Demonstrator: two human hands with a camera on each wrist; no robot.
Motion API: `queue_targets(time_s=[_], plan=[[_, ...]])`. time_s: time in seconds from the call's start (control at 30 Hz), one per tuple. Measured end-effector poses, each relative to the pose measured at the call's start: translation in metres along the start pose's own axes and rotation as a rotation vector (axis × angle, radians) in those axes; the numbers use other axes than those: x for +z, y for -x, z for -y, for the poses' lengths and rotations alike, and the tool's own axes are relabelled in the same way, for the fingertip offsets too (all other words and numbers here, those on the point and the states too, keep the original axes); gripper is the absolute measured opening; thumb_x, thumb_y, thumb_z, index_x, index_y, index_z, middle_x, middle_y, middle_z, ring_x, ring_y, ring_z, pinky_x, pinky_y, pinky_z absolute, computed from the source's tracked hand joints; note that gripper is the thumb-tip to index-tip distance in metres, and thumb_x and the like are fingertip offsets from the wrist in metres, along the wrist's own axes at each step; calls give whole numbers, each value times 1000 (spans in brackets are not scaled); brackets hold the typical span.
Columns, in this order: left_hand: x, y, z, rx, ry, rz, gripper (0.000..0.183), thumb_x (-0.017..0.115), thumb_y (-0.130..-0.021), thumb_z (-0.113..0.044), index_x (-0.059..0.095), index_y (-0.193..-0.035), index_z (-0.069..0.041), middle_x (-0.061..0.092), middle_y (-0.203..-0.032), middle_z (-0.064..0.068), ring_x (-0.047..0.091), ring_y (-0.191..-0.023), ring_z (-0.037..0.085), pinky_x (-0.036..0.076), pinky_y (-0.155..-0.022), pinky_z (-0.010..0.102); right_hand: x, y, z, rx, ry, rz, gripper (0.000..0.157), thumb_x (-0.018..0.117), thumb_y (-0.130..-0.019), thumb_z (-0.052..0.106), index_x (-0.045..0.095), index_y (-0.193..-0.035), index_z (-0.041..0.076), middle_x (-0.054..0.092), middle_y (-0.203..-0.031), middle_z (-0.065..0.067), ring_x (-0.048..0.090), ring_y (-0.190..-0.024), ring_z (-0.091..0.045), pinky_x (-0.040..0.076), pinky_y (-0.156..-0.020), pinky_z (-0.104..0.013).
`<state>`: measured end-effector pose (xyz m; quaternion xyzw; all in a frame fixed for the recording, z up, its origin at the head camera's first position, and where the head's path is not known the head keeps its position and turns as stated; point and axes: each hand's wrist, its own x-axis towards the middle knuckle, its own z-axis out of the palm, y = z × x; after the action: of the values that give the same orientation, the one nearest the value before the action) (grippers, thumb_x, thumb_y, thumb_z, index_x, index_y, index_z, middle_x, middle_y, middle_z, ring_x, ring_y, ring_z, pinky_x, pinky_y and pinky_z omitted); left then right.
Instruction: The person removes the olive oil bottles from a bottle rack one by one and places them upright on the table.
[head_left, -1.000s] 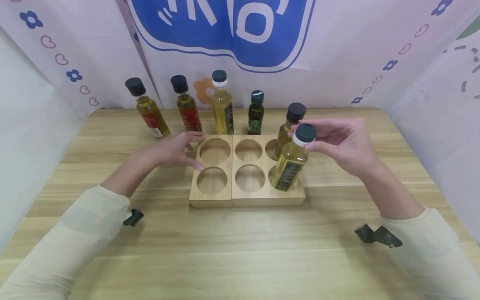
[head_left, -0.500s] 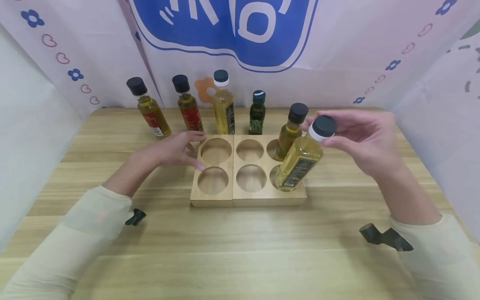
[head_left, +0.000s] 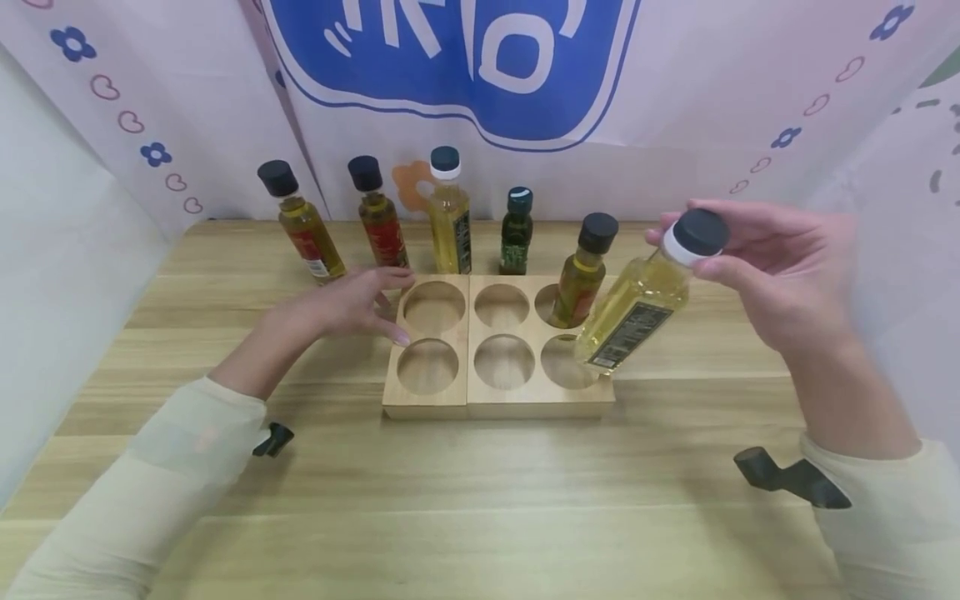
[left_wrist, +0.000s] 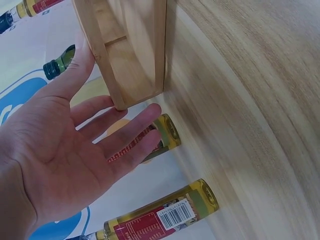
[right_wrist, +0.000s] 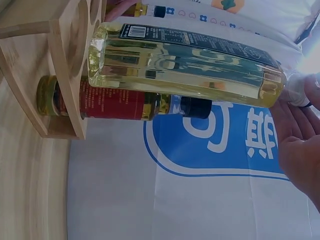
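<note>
My right hand [head_left: 798, 279] pinches the cap and neck of a square oil bottle [head_left: 637, 308] with pale yellow oil, a dark cap, a white collar and a black label. The bottle leans, its base above the front right hole of a wooden bottle rack [head_left: 442, 400]. In the right wrist view the base of the oil bottle [right_wrist: 185, 65] is out of the rack. My left hand [head_left: 348, 308] rests at the rack's left end with relaxed fingers; in the left wrist view the thumb and fingers of this hand [left_wrist: 65, 130] touch the rack's edge [left_wrist: 102, 65].
A red-labelled oil bottle [head_left: 579, 287] stands in the rack's back right hole. Behind the rack are two red-labelled bottles [head_left: 309, 242] [head_left: 384, 233], a pale oil bottle [head_left: 450, 221] and a small dark green bottle [head_left: 515, 237]. A printed cloth [head_left: 675, 108] hangs behind the wooden table [head_left: 487, 517].
My right hand has moved right and up, drawing the pale oil bottle out of the front right hole and tilting it further. The left hand stays at the rack's left end.
</note>
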<state>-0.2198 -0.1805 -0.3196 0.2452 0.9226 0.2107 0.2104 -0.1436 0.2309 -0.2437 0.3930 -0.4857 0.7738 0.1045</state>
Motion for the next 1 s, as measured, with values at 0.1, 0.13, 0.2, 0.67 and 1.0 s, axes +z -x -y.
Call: queue_targets(time_s=[0.1, 0.13, 0.2, 0.67, 1.0], plan=[[0, 0, -1, 4, 1, 1, 97, 86, -84, -35, 36, -156, 6, 28, -166, 24, 61, -124, 46, 52, -107, 54, -1, -1, 3, -15, -17, -27, 30, 61, -76, -36, 59, -106, -32, 71, -100, -38, 76, -93, -43, 62, -90, -42], [0, 0, -1, 3, 3, 2, 97, 86, -84, -35, 36, -157, 6, 27, -166, 24, 61, -124, 46, 51, -107, 54, -2, -2, 3, -20, -11, -37, 30, 59, -76, -37, 59, -105, -32, 71, -99, -38, 76, -92, -43, 62, -90, -42], [0, 0, -1, -3, 5, 2, 98, 86, -84, -36, 35, -157, 5, 27, -167, 24, 61, -125, 46, 50, -108, 55, -4, -2, 5, -27, 4, -57, 30, 55, -75, -38, 60, -104, -32, 71, -98, -37, 76, -90, -43, 63, -89, -42], [0, 1, 0, -16, 25, 5, 98, 86, -84, -36, 34, -158, 3, 26, -167, 23, 61, -125, 45, 51, -107, 55, -20, -5, 9, -41, 19, -144, 31, 51, -74, -42, 59, -103, -34, 71, -97, -38, 76, -87, -43, 64, -85, -43], [0, 0, -3, -34, 24, 14, 98, 86, -84, -34, 34, -158, 4, 23, -168, 24, 61, -125, 44, 53, -106, 53, -29, -2, 9, 41, 151, -253, 34, 52, -77, -41, 60, -109, -32, 73, -99, -34, 77, -88, -38, 62, -88, -40]])
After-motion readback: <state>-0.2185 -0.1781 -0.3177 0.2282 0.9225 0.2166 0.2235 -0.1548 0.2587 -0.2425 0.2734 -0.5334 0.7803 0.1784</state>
